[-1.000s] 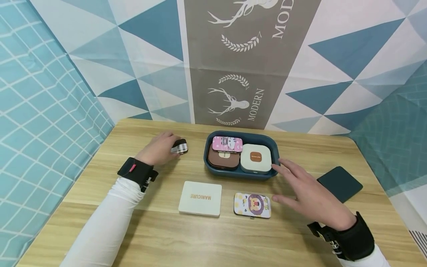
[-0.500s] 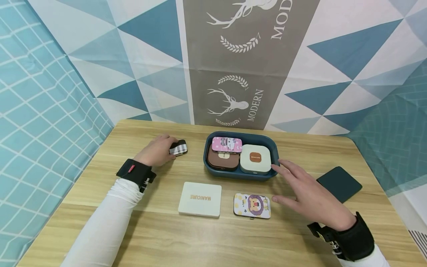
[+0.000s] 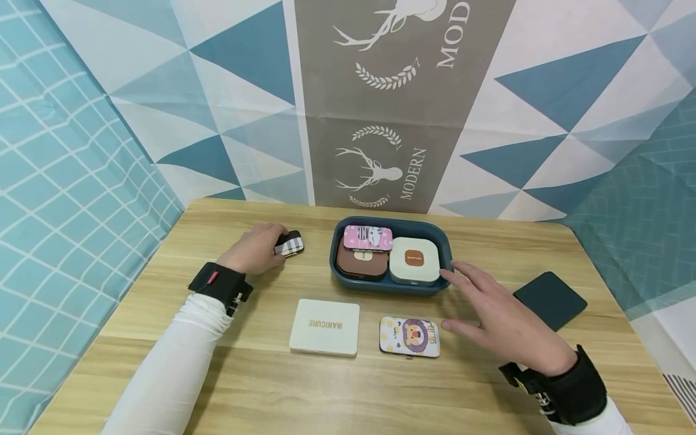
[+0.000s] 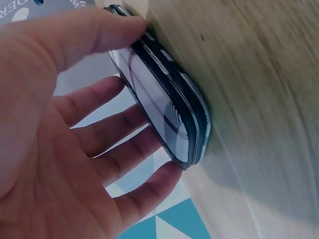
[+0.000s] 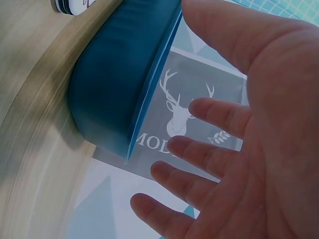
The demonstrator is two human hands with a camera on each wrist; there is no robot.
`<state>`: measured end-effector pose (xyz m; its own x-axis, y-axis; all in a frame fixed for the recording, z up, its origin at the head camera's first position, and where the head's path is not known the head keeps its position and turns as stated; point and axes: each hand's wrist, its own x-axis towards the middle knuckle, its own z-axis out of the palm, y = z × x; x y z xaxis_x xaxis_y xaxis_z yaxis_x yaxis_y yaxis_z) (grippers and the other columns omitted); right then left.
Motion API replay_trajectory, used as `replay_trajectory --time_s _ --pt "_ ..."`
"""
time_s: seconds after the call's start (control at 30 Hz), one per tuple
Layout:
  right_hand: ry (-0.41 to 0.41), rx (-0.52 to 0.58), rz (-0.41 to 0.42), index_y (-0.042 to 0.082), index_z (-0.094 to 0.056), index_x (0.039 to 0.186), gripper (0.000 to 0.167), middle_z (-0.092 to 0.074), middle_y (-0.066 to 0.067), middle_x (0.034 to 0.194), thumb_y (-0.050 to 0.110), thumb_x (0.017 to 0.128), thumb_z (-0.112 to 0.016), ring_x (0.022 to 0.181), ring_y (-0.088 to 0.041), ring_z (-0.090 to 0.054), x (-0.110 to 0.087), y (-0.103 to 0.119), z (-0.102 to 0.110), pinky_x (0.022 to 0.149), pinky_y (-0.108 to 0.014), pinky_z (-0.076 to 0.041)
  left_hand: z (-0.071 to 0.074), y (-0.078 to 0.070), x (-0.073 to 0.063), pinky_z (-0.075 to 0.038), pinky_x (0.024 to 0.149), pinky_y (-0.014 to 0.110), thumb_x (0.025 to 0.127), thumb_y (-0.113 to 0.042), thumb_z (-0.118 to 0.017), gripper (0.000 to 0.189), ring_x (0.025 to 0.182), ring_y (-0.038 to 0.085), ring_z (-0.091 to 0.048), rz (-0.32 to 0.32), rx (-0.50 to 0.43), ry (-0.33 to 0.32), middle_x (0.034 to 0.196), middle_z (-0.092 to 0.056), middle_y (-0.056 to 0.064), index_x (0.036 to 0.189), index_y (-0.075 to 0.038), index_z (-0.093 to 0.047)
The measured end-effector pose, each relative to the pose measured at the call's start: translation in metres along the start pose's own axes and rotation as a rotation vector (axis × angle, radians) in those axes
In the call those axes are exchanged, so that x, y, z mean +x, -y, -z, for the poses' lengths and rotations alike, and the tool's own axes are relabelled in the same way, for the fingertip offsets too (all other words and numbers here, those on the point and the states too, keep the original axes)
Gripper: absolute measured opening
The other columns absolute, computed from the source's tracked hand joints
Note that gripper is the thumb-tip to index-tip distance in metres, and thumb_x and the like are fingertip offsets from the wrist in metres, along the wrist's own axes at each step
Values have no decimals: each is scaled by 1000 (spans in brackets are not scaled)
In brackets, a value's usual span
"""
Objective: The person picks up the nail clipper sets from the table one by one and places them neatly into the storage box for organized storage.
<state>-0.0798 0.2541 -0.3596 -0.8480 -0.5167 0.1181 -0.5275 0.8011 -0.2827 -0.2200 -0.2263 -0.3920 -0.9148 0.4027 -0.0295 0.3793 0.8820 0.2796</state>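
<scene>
A tub (image 3: 387, 289) stands on the far part of the table (image 3: 326, 393). In its left half, a top case (image 3: 367, 237) lies on a bottom case (image 3: 350, 266); a third case (image 3: 415, 260) fills the right. An outer case (image 3: 290, 243) is left of the tub. Nearer lie a box (image 3: 325, 327) and, right of it, a front case (image 3: 410, 337). A pad (image 3: 550, 300) lies far right, with a sheet (image 3: 380, 103) behind everything.

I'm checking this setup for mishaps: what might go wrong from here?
The plaid case, gripped by its edges in the left hand, could slip. The right hand, beside the navy tray, might nudge it. A bump could slide the pink case off the brown case beneath it.
</scene>
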Motion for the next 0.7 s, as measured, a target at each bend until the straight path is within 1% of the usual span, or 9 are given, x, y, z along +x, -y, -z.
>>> replay_trajectory --time_s 0.17,0.3,0.5,0.7 --pt "-3 -1 1 12 -42 162 85 -35 -21 166 43 94 -82 148 -44 -42 0 0 0 108 -62 -49 0 0 -1 -47 99 62 91 -14 -81 57 117 41 -58 24 -16 5 131 -62 25 140 4 -57" --pt "-1 0 0 12 -42 163 86 -35 -20 166 43 94 -83 148 -43 -42 0 1 -1 108 -61 -49 1 -1 -3 -49 98 60 90 -14 -82 58 115 40 -59 17 -26 -7 130 -62 25 139 4 -56" --pt "-5 -3 9 13 -42 163 85 -36 -20 166 43 94 -82 147 -43 -44 0 1 -1 108 -60 -50 8 -5 -5 -53 94 50 89 -11 -78 55 108 34 -61 -18 -46 -46 124 -63 21 137 2 -56" --pt "-8 -13 15 10 -43 162 86 -36 -20 165 42 93 -83 146 -42 -44 0 2 -1 108 -60 -50 20 -16 -6 -53 91 47 87 -11 -78 53 102 31 -61 -71 -42 -93 120 -64 17 135 1 -58"
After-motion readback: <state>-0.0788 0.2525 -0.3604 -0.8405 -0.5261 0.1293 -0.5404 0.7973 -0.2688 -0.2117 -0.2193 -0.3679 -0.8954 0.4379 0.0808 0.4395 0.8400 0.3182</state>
